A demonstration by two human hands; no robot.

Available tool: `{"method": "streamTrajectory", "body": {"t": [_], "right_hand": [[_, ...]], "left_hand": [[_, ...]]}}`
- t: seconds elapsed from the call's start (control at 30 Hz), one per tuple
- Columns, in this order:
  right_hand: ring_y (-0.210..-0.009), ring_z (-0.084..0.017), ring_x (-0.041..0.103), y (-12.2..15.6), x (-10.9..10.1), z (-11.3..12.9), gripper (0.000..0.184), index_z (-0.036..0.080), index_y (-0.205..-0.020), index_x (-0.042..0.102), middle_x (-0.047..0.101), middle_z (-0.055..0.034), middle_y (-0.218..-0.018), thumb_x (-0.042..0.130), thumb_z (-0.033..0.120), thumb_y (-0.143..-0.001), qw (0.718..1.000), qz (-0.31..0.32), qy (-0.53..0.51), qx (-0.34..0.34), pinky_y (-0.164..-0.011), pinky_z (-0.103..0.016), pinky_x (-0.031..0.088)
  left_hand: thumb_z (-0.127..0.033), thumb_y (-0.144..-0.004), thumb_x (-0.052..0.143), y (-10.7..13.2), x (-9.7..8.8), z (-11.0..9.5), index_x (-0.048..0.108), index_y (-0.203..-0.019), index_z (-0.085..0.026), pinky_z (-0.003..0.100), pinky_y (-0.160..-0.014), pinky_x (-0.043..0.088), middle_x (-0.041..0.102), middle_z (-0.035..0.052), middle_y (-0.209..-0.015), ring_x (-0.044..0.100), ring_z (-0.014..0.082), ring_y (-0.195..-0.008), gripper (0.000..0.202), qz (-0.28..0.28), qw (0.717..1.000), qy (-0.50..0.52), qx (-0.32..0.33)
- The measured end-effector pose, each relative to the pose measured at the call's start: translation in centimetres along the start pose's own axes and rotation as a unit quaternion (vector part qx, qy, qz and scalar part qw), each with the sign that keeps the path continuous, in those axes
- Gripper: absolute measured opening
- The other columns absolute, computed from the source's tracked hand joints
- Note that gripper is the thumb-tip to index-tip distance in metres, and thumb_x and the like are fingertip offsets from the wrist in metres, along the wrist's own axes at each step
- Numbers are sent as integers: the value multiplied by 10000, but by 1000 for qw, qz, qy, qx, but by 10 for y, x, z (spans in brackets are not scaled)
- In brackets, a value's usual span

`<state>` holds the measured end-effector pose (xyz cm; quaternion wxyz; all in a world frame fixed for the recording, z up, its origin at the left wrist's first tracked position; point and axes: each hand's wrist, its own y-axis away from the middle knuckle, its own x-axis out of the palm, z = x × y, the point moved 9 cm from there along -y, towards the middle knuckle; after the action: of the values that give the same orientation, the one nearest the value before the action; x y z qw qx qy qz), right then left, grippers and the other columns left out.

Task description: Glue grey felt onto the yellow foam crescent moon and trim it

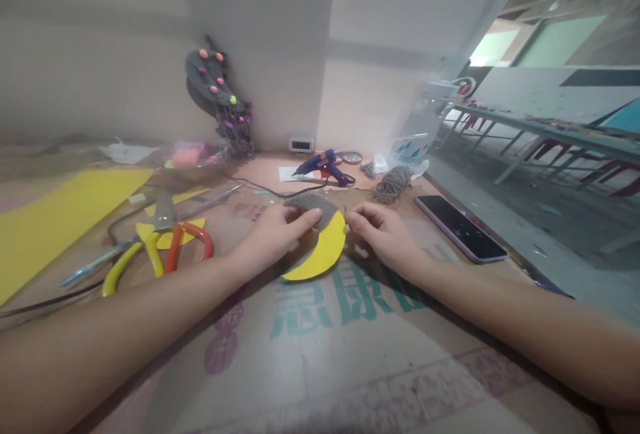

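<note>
A crescent moon shape (327,247) stands tilted over the cardboard in front of me, yellow on its lower part and wrapped in grey yarn on its upper part. My left hand (287,227) pinches it at the inner curve, thumb over the grey wrapping. At its right edge is my right hand (373,226), thumb and forefinger pressed together. What these fingers hold is too small to make out, perhaps a strand. Behind the crescent lies a blue glue gun (325,166) with a small orange light on it. A grey yarn bundle (393,185) rests beyond my right hand.
Scissors (175,251) with red and yellow handles and yellow sheet (65,221) lie left. A phone (460,227) lies right. A decorated grey crescent (203,84) leans on the wall beside a small digital clock (301,145). A black cord (280,194) crosses the table.
</note>
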<state>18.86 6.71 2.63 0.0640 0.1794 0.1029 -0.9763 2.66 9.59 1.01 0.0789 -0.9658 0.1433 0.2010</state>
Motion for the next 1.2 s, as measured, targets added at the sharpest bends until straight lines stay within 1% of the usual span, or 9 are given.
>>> {"method": "streamTrajectory", "body": {"t": [0.13,0.37,0.53,0.67,0.77,0.87,0.93,1.07,1.2], "right_hand": [[-440,-86,431,-1,12,-5,302,180,-771,590,489,52,-531,590,474,-840,999,54,-5,4,-436,-222,332],[-445,-81,424,-2,14,-4,305,175,-765,599,489,52,-524,587,470,-839,998,64,5,1,-433,-215,322],[-467,-74,421,-4,20,-7,331,166,-788,608,489,47,-564,618,496,-813,996,92,-12,16,-418,-201,305],[-479,-72,417,-3,19,-11,350,164,-747,592,483,45,-579,677,503,-763,996,80,-13,37,-419,-200,308],[-468,-71,414,-2,20,-15,355,166,-753,590,484,46,-571,665,513,-774,995,80,-35,54,-416,-201,308],[-471,-68,419,-1,22,-16,348,166,-762,591,505,42,-589,664,506,-778,993,89,-52,61,-412,-195,315],[-477,-67,427,-1,21,-14,339,168,-750,581,512,40,-594,672,493,-774,993,88,-61,59,-411,-191,321],[-457,-62,412,-1,21,-14,329,168,-737,566,488,53,-561,675,477,-773,992,80,-73,68,-399,-188,306],[-457,-58,406,0,22,-13,341,166,-751,570,487,56,-570,674,490,-772,990,85,-85,68,-406,-189,306]], "left_hand": [[-625,-811,534,1,1,0,606,-677,-149,238,-473,345,593,17,-618,491,122,-522,500,5,1000,-7,-2],[-609,-793,569,1,5,-4,655,-729,-133,245,-518,364,628,32,-673,535,141,-588,488,29,999,-31,13],[-606,-786,567,4,8,-5,664,-730,-129,238,-477,326,580,11,-592,472,118,-512,490,41,999,-31,11],[-576,-773,594,6,13,-5,660,-715,-130,230,-466,310,579,10,-591,447,107,-496,455,54,998,-14,11],[-584,-780,588,6,17,-2,678,-773,-122,222,-463,308,594,21,-624,458,110,-513,470,74,997,12,10],[-606,-787,575,6,19,2,676,-779,-116,218,-449,292,569,18,-602,442,105,-500,501,86,996,17,5],[-609,-797,562,5,20,2,679,-791,-116,225,-461,315,575,23,-613,461,111,-510,507,94,995,12,3],[-553,-792,598,5,19,-5,694,-821,-134,246,-545,399,656,53,-735,559,147,-626,431,97,995,-8,25],[-492,-761,652,5,19,-6,695,-804,-149,245,-550,406,672,45,-739,571,156,-639,348,89,996,-17,26]]}}
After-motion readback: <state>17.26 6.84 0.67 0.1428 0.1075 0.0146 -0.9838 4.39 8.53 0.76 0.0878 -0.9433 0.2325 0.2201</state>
